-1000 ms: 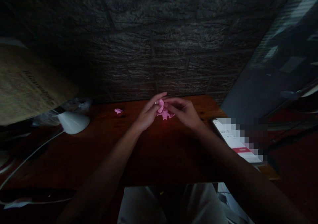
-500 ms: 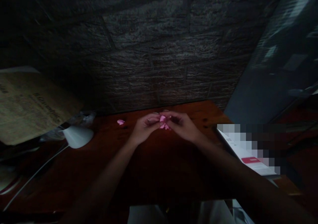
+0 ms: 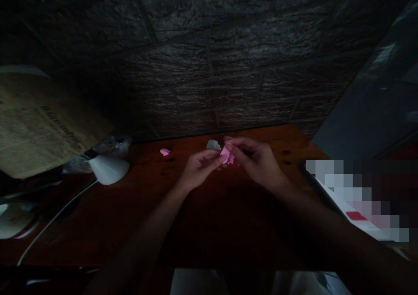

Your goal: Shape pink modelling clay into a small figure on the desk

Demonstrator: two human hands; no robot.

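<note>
Both hands met mid-frame over the wooden table (image 3: 228, 225), left hand (image 3: 199, 168) and right hand (image 3: 257, 162) each with a pinching grip on a small pink crumpled piece (image 3: 226, 155), another pink scrap (image 3: 165, 151) left of them, lamp (image 3: 109, 169) further left.

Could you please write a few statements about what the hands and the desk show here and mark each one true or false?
1. Both hands pinch one pink piece between their fingertips. True: the left hand and the right hand meet on the pink piece.
2. A second small pink scrap lies on the wooden desk, apart from the hands. True.
3. The white lamp stands to the right of the hands. False: it is on the left side of the desk.
4. The wall behind the desk is smooth and white. False: it is dark with a brick pattern.
</note>
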